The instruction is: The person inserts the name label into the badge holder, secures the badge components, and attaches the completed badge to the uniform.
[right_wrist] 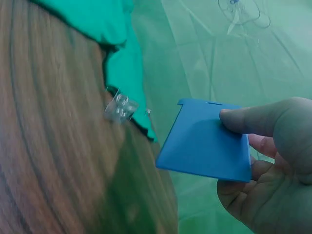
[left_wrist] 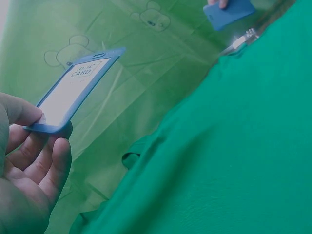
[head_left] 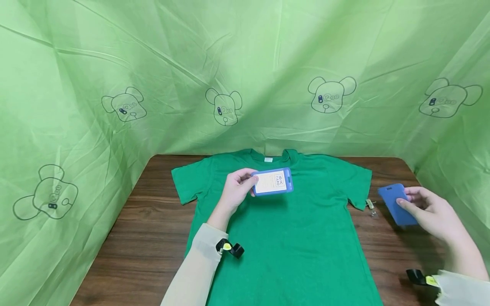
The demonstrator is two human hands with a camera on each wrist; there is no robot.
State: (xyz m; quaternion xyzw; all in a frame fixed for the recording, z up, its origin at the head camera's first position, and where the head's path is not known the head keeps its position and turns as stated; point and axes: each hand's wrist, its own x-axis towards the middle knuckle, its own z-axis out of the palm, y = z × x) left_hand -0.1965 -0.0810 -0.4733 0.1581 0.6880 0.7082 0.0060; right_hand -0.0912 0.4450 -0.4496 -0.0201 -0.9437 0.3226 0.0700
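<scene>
From the head camera, a bright green short-sleeved cotton T-shirt lies flat, front up, on a dark brown wooden table. The left hand is raised over the shirt's chest, thumb and fingers pinching the short end of a blue plastic card holder with a white printed ID card inside; the holder sticks out to the right of the grip. The right hand is off to the shirt's right, above the table, pinching a plain blue plastic card cover that extends to the left of its fingers. A small clear plastic clip lies on the table just left of that cover, beside the shirt's sleeve. Pale green sheeting printed with bear outlines hangs behind and around the table.

From the left wrist camera, the thumb and curled fingers clamp the holder's near edge; the holder slants up and away from the grip, above the shirt.

From the right wrist camera, the thumb presses on top of the blue cover with fingers underneath. The clear clip lies left of the grip on the table, touching the sleeve hem.
</scene>
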